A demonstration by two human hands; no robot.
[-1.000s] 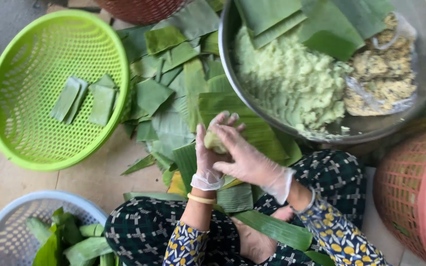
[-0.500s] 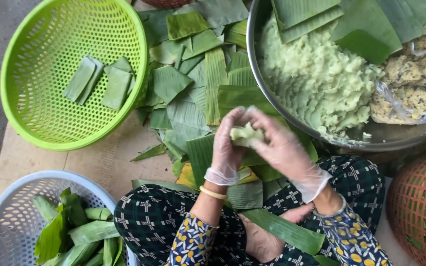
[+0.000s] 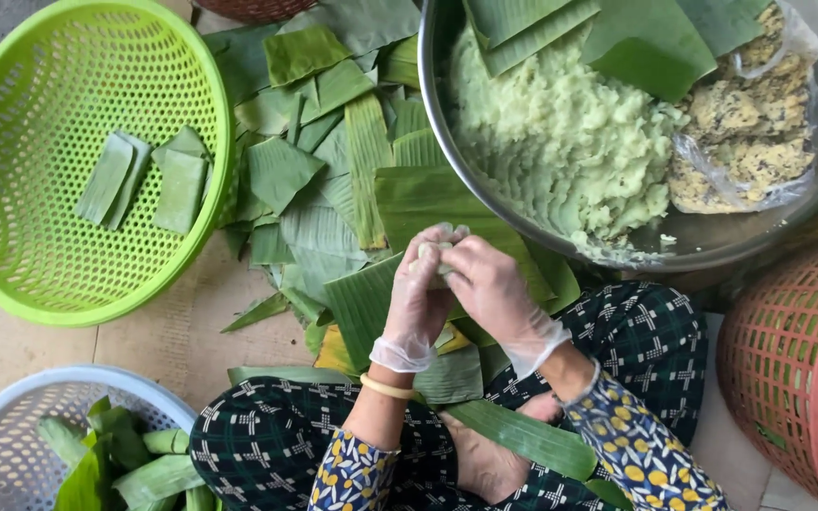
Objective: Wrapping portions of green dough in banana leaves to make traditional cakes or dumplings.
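Observation:
Both my hands wear thin clear gloves and meet over my lap. My left hand (image 3: 416, 305) and my right hand (image 3: 494, 293) press together around a small lump of pale green dough (image 3: 433, 255), mostly hidden between the fingers. Beneath them lies a flat banana leaf piece (image 3: 371, 303) on a pile of cut banana leaves (image 3: 324, 161). A big steel bowl (image 3: 523, 227) just beyond holds a mass of green dough (image 3: 560, 142), leaf strips and a plastic bag of yellowish filling (image 3: 750, 142).
A green plastic basket (image 3: 11, 255) at left holds a few folded leaf parcels (image 3: 144, 180). A pale blue basket (image 3: 11, 416) at lower left holds rolled leaves. A red basket (image 3: 788, 369) stands at right. My crossed legs fill the bottom.
My hands have lifted the dough lump slightly and closed tighter around it, now almost hiding it. The view has shifted a little to the right.

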